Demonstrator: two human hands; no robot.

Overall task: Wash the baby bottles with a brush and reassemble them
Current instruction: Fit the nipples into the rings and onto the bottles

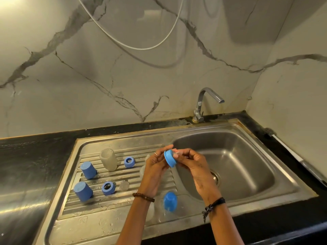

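Observation:
My left hand (155,167) grips a blue screw ring (170,158) above the sink's inner edge. My right hand (191,160) pinches a clear teat (179,153) that sits at the ring's open side. On the ribbed drainboard (106,200) stand a clear bottle upside down (108,159), two blue caps (88,169) (82,191), two more blue rings (129,162) (108,187) and a clear teat (124,185). Another blue cap (170,201) lies near the front edge. More clear parts are partly hidden behind my left forearm.
The steel sink basin (235,167) with its drain lies to the right. A chrome tap (203,105) stands behind it, with no water running. A brush handle (297,160) rests on the black counter at the far right. Marble wall behind.

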